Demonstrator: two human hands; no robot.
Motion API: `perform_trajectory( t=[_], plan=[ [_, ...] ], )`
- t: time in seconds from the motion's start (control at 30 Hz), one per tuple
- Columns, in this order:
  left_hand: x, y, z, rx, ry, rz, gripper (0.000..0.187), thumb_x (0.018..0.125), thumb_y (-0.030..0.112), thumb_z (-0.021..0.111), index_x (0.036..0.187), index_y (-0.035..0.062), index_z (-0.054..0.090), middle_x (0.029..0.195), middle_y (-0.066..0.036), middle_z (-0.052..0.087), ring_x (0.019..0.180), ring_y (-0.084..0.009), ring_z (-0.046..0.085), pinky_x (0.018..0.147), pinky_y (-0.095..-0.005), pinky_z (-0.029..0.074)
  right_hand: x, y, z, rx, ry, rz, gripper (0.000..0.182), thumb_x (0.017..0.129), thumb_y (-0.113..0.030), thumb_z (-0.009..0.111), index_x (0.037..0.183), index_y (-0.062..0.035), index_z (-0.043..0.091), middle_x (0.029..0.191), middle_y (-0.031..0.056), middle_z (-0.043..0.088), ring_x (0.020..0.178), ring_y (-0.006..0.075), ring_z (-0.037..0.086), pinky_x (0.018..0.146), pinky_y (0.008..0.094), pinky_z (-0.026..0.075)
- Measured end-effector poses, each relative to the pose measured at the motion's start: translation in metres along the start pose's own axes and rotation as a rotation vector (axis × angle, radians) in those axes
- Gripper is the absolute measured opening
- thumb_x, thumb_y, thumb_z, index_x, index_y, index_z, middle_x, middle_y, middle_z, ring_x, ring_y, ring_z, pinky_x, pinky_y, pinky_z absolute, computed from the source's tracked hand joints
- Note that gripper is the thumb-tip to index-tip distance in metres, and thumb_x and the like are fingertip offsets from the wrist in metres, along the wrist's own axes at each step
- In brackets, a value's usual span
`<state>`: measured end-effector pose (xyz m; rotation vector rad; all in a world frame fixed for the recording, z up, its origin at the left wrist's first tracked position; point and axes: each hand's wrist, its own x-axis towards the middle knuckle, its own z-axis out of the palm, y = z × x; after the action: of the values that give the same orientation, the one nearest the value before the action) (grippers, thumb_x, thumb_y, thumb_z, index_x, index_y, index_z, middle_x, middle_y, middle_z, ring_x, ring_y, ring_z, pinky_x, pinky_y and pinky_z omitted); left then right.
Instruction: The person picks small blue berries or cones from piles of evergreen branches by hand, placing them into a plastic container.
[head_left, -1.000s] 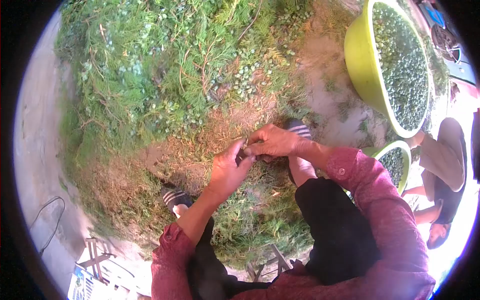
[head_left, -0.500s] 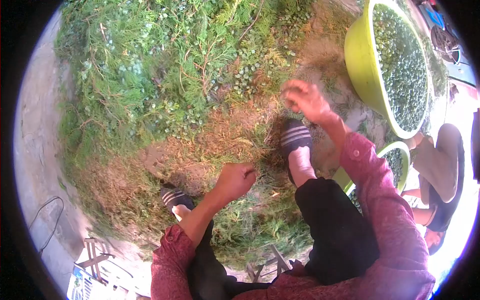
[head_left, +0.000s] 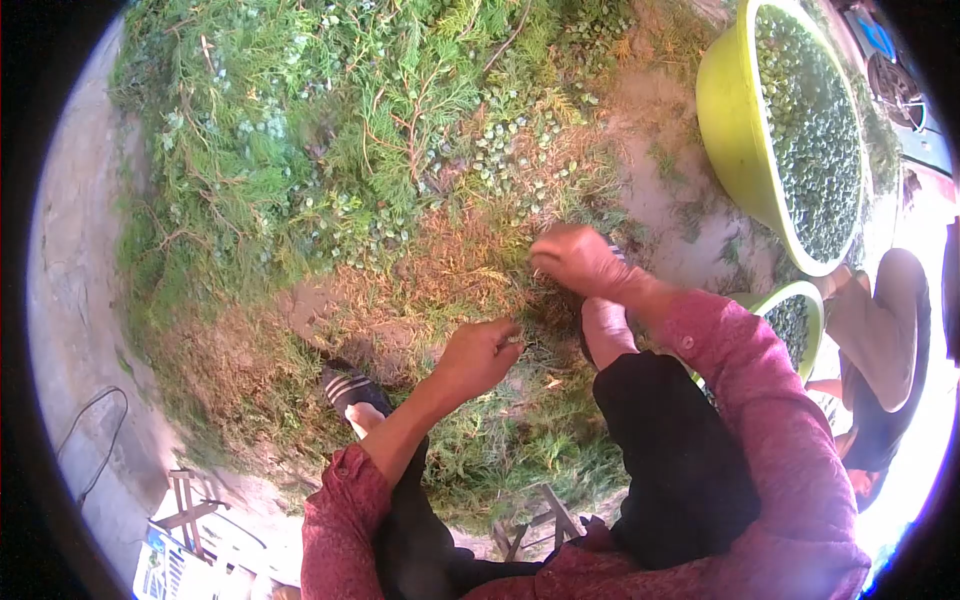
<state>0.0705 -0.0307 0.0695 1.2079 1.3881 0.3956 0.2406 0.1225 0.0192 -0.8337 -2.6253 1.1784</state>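
Observation:
My left hand (head_left: 476,358) is over the trodden cuttings between my feet, its fingers curled and the thumb pressed near the forefinger. Whatever it pinches is too small to name. Above my right slipper (head_left: 617,254) hovers my right hand (head_left: 578,258), back upward, with bent, slightly blurred fingers whose tips are hidden. Close ahead of both hands lies a heap of green conifer sprigs (head_left: 410,110) with pale round cones (head_left: 500,140) among them. Brown dry bits (head_left: 450,262) cover the ground just below the heap.
A large yellow-green tub (head_left: 735,130) full of small green cones stands at the right, with a smaller tub (head_left: 815,330) beside my right knee. Another person (head_left: 885,340) sits at the far right. A wooden stool frame (head_left: 190,515) and a dark cable (head_left: 120,420) are at lower left.
My right hand has moved left and down towards my left hand, from beyond my slipper to over it. My left hand has shifted only slightly, its fingertips loosening a little.

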Motion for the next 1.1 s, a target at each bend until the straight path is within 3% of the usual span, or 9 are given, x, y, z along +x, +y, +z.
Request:
perform_trajectory(
  t=[0.23, 0.47, 0.57, 0.67, 0.73, 0.83, 0.93, 1.0, 1.1],
  plan=[
    [-0.005, -0.004, 0.004, 0.007, -0.009, -0.019, 0.026, 0.077, 0.019, 0.062, 0.097, 0.001, 0.061, 0.084, -0.018, 0.062, 0.073, -0.0288, 0.062, 0.066, -0.035, 0.048, 0.039, 0.029, -0.053, -0.019, 0.316, 0.543, 0.019, 0.077, -0.023, 0.063, 0.083, -0.0047, 0.061, 0.077, 0.017, 0.061, 0.068, 0.033, 0.06, 0.061, 0.0379, 0.048],
    [-0.005, -0.005, 0.004, 0.01, -0.015, -0.04, 0.026, 0.078, 0.019, 0.061, 0.097, 0.0009, 0.061, 0.082, -0.018, 0.062, 0.071, -0.0274, 0.062, 0.065, -0.035, 0.048, 0.026, 0.059, -0.029, -0.237, 0.321, 0.355, 0.021, 0.074, -0.021, 0.065, 0.086, -0.005, 0.06, 0.078, 0.0194, 0.061, 0.07, 0.0352, 0.059, 0.062, 0.0394, 0.048],
    [-0.005, -0.008, 0.005, 0.039, -0.016, -0.024, 0.026, 0.078, 0.019, 0.062, 0.097, 0.0014, 0.061, 0.082, -0.017, 0.062, 0.07, -0.0273, 0.062, 0.065, -0.0346, 0.048, 0.023, 0.055, -0.029, -0.182, 0.223, 0.372, 0.022, 0.075, -0.021, 0.065, 0.087, -0.0039, 0.058, 0.072, 0.0139, 0.061, 0.067, 0.0287, 0.061, 0.062, 0.0369, 0.047],
    [-0.005, -0.005, 0.004, 0.003, 0.061, -0.014, 0.032, 0.078, 0.019, 0.063, 0.105, 0.0026, 0.058, 0.086, -0.015, 0.063, 0.069, -0.0248, 0.062, 0.064, -0.0334, 0.049, 0.027, 0.031, -0.041, 0.321, 0.241, 0.509, 0.022, 0.075, -0.021, 0.065, 0.087, -0.0049, 0.057, 0.067, 0.0027, 0.057, 0.064, 0.0165, 0.057, 0.06, 0.0324, 0.046],
    [-0.003, 0.003, -0.001, -0.057, 0.14, -0.026, 0.038, 0.078, 0.019, 0.064, 0.111, 0.0034, 0.055, 0.088, -0.015, 0.063, 0.067, -0.0225, 0.062, 0.063, -0.0324, 0.049, 0.024, -0.007, -0.061, 0.596, -0.021, 0.52, 0.018, 0.075, -0.019, 0.064, 0.088, -0.0079, 0.057, 0.064, -0.0051, 0.05, 0.062, 0.0064, 0.049, 0.054, 0.0262, 0.042],
    [0.005, 0.017, -0.013, -0.096, 0.335, 0.037, 0.053, 0.077, 0.019, 0.066, 0.124, 0.0059, 0.044, 0.092, -0.013, 0.062, 0.066, -0.0163, 0.06, 0.062, -0.03, 0.049, 0.015, -0.04, -0.045, 0.823, -0.175, 0.358, 0.019, 0.074, -0.018, 0.063, 0.089, -0.0084, 0.057, 0.06, -0.0058, 0.048, 0.055, 0.0034, 0.043, 0.049, 0.0213, 0.036],
    [0.009, 0.026, -0.014, -0.183, 0.319, 0.1, 0.061, 0.077, 0.019, 0.066, 0.129, 0.0054, 0.037, 0.093, -0.012, 0.061, 0.067, -0.0126, 0.059, 0.062, -0.0276, 0.049, 0.012, -0.06, -0.04, 1.179, -0.554, 0.588, 0.02, 0.077, -0.016, 0.061, 0.091, -0.0051, 0.052, 0.076, 0.0002, 0.051, 0.058, 0.0041, 0.044, 0.046, 0.0187, 0.034],
    [0.011, 0.028, -0.01, -0.358, 0.322, 0.124, 0.056, 0.077, 0.019, 0.066, 0.125, 0.004, 0.041, 0.089, -0.013, 0.059, 0.068, -0.0191, 0.06, 0.063, -0.0308, 0.049, 0.016, -0.061, -0.045, 1.289, -0.453, 0.626, 0.018, 0.077, -0.017, 0.061, 0.088, -0.0061, 0.051, 0.076, 0.0005, 0.051, 0.059, 0.0041, 0.044, 0.045, 0.018, 0.033],
    [0.008, 0.013, -0.005, -0.191, 0.269, 0.056, 0.044, 0.077, 0.016, 0.065, 0.115, 0.0019, 0.05, 0.085, -0.012, 0.06, 0.067, -0.0177, 0.059, 0.062, -0.0294, 0.049, 0.022, -0.034, -0.054, 1.387, -0.279, 0.645, 0.021, 0.078, -0.021, 0.063, 0.086, -0.0071, 0.05, 0.07, -0.0007, 0.051, 0.056, 0.0043, 0.043, 0.045, 0.0179, 0.033]
  ],
)
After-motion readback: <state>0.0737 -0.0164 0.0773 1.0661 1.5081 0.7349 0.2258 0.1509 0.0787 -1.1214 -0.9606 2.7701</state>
